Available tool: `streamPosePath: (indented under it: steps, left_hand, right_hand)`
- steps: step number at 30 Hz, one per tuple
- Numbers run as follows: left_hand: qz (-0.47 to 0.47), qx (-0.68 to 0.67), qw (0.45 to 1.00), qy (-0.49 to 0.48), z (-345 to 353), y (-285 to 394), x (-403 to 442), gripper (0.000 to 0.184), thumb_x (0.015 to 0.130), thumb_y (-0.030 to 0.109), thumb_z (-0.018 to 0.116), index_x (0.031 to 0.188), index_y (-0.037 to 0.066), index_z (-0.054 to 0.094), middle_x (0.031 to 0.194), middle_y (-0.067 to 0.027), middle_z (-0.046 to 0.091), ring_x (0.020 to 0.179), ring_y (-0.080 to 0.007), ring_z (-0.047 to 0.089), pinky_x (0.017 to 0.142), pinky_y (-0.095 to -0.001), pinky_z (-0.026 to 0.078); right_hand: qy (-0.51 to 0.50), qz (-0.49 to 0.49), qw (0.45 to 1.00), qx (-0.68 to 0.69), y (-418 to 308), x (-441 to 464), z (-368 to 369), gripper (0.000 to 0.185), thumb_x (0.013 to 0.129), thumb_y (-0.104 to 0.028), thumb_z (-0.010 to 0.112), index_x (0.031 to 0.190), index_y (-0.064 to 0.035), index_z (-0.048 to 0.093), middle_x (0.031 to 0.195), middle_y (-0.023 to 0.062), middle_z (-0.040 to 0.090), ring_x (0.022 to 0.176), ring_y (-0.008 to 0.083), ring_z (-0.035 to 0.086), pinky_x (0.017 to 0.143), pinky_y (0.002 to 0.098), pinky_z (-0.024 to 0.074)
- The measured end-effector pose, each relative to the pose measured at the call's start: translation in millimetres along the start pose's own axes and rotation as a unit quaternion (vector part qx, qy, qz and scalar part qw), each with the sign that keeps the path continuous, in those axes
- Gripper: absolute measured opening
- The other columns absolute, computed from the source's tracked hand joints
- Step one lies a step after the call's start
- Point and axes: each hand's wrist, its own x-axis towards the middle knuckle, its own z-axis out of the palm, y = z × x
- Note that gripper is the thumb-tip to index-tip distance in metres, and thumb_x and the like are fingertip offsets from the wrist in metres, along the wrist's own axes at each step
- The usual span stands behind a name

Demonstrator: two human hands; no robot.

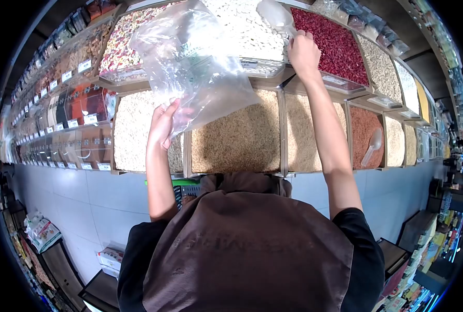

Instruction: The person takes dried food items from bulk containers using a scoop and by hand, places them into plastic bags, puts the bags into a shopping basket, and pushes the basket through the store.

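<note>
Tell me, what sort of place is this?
Probably a shop's bulk-food section: what look like red beans and tan grain lie loose in bins, white labels mark many of them, and the left hand holds a clear plastic bag.

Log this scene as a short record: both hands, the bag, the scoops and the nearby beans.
Left hand: grips a clear plastic bag
Right hand: holds a clear scoop by its handle
Bag position: overlaps bins in both rows in this view
Held scoop position: at the white beans, near their right edge
Right of white beans: dark red beans
Second scoop: lies on reddish-brown grain, lower row
</note>
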Motion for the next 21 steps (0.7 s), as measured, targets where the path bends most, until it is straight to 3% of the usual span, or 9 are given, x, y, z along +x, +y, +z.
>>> streamPosePath:
  steps: [2,6,8,10,12,16,18,20,21]
  left_hand:
    - [-0.01,0.006,1.0,-0.015,0.9,2.2,-1.2,0.036,0.101,0.024,0.057,0.128,0.001,0.06,0.096,-0.0131,0.073,0.079,-0.0165,0.07,0.07,-0.028,0.057]
    - [-0.012,0.015,1.0,0.004,-0.1,1.4,-4.0,0.034,0.103,0.021,0.052,0.13,0.0,0.059,0.095,-0.0163,0.074,0.071,-0.017,0.07,0.066,-0.0308,0.059]
    - [-0.013,0.015,1.0,-0.002,1.3,3.2,-6.7,0.036,0.103,0.022,0.053,0.131,0.0,0.058,0.096,-0.0165,0.074,0.071,-0.017,0.07,0.066,-0.0306,0.059]
    - [0.013,0.098,0.995,-0.035,5.1,10.7,-11.4,0.042,0.102,0.028,0.055,0.134,0.0,0.055,0.103,-0.0175,0.073,0.077,-0.0179,0.072,0.065,-0.0299,0.059]
    - [0.005,0.064,0.997,-0.031,5.8,11.7,-6.8,0.047,0.101,0.032,0.056,0.135,0.001,0.053,0.105,-0.0178,0.072,0.08,-0.0189,0.072,0.064,-0.0294,0.059]
    - [-0.036,-0.069,0.997,-0.002,4.3,9.4,4.8,0.055,0.1,0.041,0.054,0.138,0.002,0.05,0.112,-0.0189,0.07,0.089,-0.0209,0.073,0.059,-0.0294,0.059]
    - [-0.032,-0.062,0.998,-0.004,6.1,8.5,5.5,0.056,0.1,0.042,0.054,0.138,0.002,0.05,0.112,-0.019,0.07,0.087,-0.0205,0.073,0.058,-0.0293,0.059]
    - [-0.028,-0.056,0.998,-0.002,5.6,7.2,5.5,0.056,0.1,0.043,0.053,0.138,0.001,0.05,0.113,-0.0191,0.07,0.085,-0.0202,0.073,0.057,-0.0292,0.059]
    - [-0.032,-0.081,0.996,-0.023,4.3,4.7,7.0,0.055,0.1,0.041,0.054,0.138,0.001,0.05,0.111,-0.0193,0.07,0.082,-0.0201,0.073,0.059,-0.029,0.06]
  right_hand:
    - [0.019,-0.001,1.0,0.013,-0.3,-1.7,-8.7,0.023,0.087,-0.015,0.064,0.097,0.0059,0.06,0.098,0.0252,0.063,0.084,0.043,0.068,0.068,0.0508,0.0565]
    - [0.072,0.026,0.996,0.054,7.2,1.2,-15.7,0.028,0.09,-0.02,0.064,0.099,0.0059,0.061,0.097,0.0275,0.063,0.088,0.0462,0.067,0.074,0.0521,0.0552]
    - [0.035,0.074,0.986,0.143,23.6,9.9,-7.2,0.033,0.089,-0.023,0.066,0.102,0.007,0.064,0.098,0.0299,0.066,0.094,0.0472,0.066,0.082,0.0511,0.0533]
    - [0.003,0.13,0.969,0.209,21.2,8.9,-14.9,0.038,0.089,-0.027,0.066,0.105,0.0074,0.066,0.098,0.0309,0.068,0.099,0.044,0.066,0.088,0.047,0.0516]
    - [-0.065,0.231,0.915,0.325,23.7,10.4,-11.3,0.04,0.089,-0.03,0.065,0.105,0.0067,0.067,0.098,0.0296,0.07,0.102,0.0391,0.068,0.089,0.0434,0.0513]
    - [-0.112,0.165,0.948,0.247,15.7,0.4,-19.6,0.042,0.089,-0.03,0.065,0.108,0.0071,0.066,0.1,0.0302,0.07,0.1,0.0379,0.069,0.089,0.0429,0.0513]
    - [-0.103,0.128,0.954,0.249,18.3,-4.9,-10.4,0.04,0.088,-0.029,0.066,0.105,0.007,0.065,0.098,0.0296,0.069,0.095,0.0412,0.069,0.085,0.0453,0.0533]
    - [-0.004,-0.018,0.995,0.098,21.8,-8.1,2.2,0.038,0.088,-0.029,0.067,0.101,0.0067,0.064,0.099,0.0279,0.067,0.088,0.0444,0.068,0.08,0.0488,0.0555]
    - [0.004,-0.035,0.997,0.064,13.4,-11.4,-8.8,0.037,0.09,-0.029,0.065,0.101,0.0064,0.062,0.1,0.0261,0.064,0.081,0.0446,0.068,0.071,0.0511,0.0568]
